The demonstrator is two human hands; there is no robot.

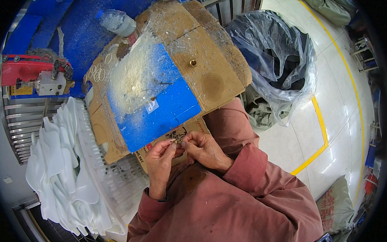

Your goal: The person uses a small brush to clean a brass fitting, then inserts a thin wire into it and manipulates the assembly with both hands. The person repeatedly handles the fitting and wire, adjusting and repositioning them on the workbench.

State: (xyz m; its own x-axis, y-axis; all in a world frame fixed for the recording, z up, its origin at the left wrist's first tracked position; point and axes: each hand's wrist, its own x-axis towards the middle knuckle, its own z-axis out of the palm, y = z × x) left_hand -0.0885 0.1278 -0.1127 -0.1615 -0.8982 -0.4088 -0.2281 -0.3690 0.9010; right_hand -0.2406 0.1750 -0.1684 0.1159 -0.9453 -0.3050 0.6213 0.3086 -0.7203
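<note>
Both hands meet low in the middle of the picture, and between their fingertips sits a tiny brass bit (176, 141), just above the lap and near the blue board's lower edge. Which way does it point? Too small to call: its ends are lost in the fingers, and I can't tell its long axis. What shows is a golden glint, metallic, most of it covered. The left hand (160, 160) pinches it between thumb and forefinger, coming up from below; the right hand (206, 151) leans in from the right, its thumb and finger closed on the same spot, so the two hands are almost touching. Below them, a carton (200, 125) peeks out from under the blue board (170, 122), which lies aslant, heaped with pale powder (134, 86). Up on the cardboard (220, 56) stands a brass ring (193, 63), round and shiny, its dark opening facing up. Now the containers: a clear bottle (118, 23) lies with its blue cap to the upper left, its contents hard to read. Over on the right, a bin liner (302, 89), clear and crumpled, hangs wide open, dark inside, the load unclear. And on the left, white pieces (58, 164), thin and curved, stand packed in a row along a slotted white crate (103, 192); whether they're inside it, I can't say.
</note>
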